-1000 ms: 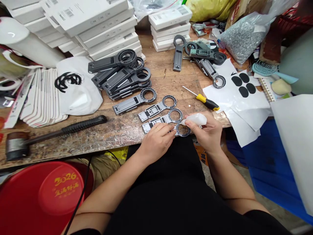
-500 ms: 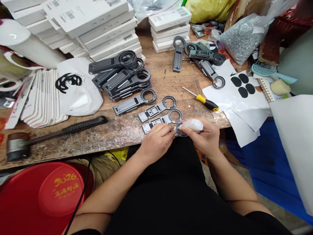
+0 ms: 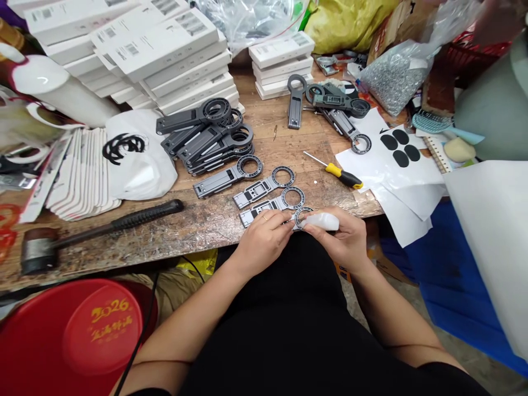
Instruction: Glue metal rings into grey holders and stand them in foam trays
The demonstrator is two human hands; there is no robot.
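Head view: the front bracket (image 3: 297, 218) lies at the near edge of the desk (image 3: 198, 226). The left hand (image 3: 265, 241) lies over the front bracket's body, fingers bent together; whether they grip it cannot be told. The right hand (image 3: 345, 236) is closed around a white bottle (image 3: 325, 221), tip end at the front bracket's ring. A second bracket (image 3: 270, 205) lies just beyond the front bracket; a screwdriver (image 3: 339, 172), beyond and right of it.

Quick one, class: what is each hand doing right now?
Left hand: bent over the nearest ringed part; whether its grip is closed cannot be told.
Right hand: closed, holding the white bottle.
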